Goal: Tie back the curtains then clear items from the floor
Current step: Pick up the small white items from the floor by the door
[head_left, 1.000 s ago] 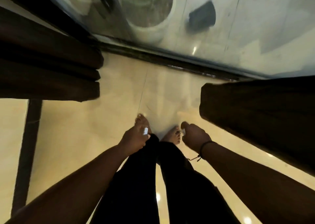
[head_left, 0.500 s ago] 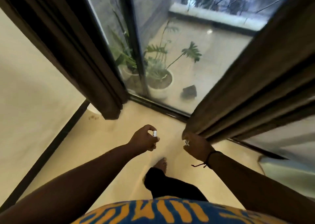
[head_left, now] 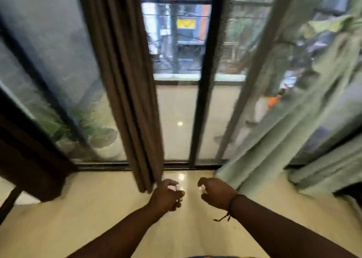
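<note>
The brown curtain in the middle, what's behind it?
Behind the brown curtain is the glass door, with balcony floor and potted plant visible either side. Whatever lies directly behind its folds is hidden.

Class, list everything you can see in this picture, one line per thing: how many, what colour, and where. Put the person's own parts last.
brown curtain: 1, brown, hanging left of centre, hem near the floor
green curtain: 1, pale green, right side
dark curtain: 1, dark brown, far left
window frame: 1, black, centre
potted plant: 1, green, outside behind the glass, left
floor: 1, cream, glossy
wrist cord: 1, dark, right wrist
left hand: fingers curled, ring on a finger
right hand: fingers curled, holding nothing visible
</note>
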Tool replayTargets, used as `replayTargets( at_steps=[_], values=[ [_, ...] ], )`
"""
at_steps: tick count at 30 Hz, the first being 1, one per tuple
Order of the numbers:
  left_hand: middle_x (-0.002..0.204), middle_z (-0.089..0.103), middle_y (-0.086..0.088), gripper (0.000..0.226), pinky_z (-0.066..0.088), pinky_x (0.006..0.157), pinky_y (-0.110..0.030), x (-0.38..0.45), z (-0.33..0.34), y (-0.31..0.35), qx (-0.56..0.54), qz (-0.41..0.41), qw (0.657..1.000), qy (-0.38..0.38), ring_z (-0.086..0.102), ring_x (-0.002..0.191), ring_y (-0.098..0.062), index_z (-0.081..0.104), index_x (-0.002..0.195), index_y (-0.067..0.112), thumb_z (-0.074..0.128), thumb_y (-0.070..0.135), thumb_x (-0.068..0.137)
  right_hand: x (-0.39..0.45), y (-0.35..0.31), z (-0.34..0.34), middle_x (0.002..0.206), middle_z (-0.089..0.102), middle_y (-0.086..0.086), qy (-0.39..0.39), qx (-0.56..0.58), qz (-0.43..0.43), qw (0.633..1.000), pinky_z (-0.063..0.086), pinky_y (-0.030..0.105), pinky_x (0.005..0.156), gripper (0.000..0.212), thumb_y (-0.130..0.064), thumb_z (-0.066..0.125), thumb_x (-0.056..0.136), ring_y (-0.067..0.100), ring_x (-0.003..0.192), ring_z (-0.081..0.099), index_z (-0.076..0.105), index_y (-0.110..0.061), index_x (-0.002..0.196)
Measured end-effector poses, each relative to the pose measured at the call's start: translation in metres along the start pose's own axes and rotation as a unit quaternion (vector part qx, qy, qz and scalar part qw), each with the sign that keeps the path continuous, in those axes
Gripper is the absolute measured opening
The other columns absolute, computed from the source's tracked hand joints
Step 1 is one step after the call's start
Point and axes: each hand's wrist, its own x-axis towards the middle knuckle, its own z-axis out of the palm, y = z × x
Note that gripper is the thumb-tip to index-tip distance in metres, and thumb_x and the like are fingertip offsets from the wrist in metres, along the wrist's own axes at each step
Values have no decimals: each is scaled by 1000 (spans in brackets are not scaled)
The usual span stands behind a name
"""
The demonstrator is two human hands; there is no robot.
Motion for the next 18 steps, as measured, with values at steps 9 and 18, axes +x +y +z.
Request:
replayTargets(
  at_steps=[9,18],
  values=[
    [71,63,-12,22,44,55,-27,-31,383,21,93,33,977,-188,57,52,-20,54,92,12,70,3,80,-251,322,-55,113,64,6,96,122,230,961,39,24,77,33,-24,63,83,25,108,57,57,-16,114],
    [72,67,-9,23,41,50,-23,-56,669,45,266,78,896,-347,60,55,-17,58,97,16,73,13,80,-446,531,-61,114,64,7,187,204,447,851,44,27,82,35,-24,66,82,26,108,57,58,-17,115]
  ],
)
